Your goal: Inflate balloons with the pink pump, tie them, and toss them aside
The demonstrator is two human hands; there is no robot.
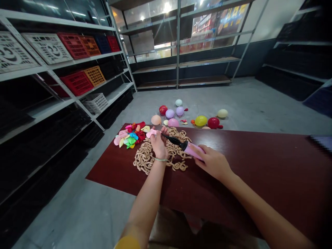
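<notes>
My right hand [211, 160] is wrapped round the pink body of a balloon pump [193, 150]. The pump's black nozzle end points left toward my left hand [158, 143]. Pinched in my left fingers is a limp pale pink balloon [151, 133], at the tip of the nozzle; whether the tip sits inside its neck I cannot tell. Below and around my left hand lies a heap of tan, curled, worm-like pieces [145, 157] on the table. Left of it is a pile of uninflated balloons [132, 138] in many colours.
The dark red table [246, 166] spans the front. On the grey floor beyond lie several inflated balloons, among them a yellow one [201, 120] and a red one [213, 122]. Shelves with plastic crates [77, 83] line the left, and a metal rack [178, 65] stands at the back.
</notes>
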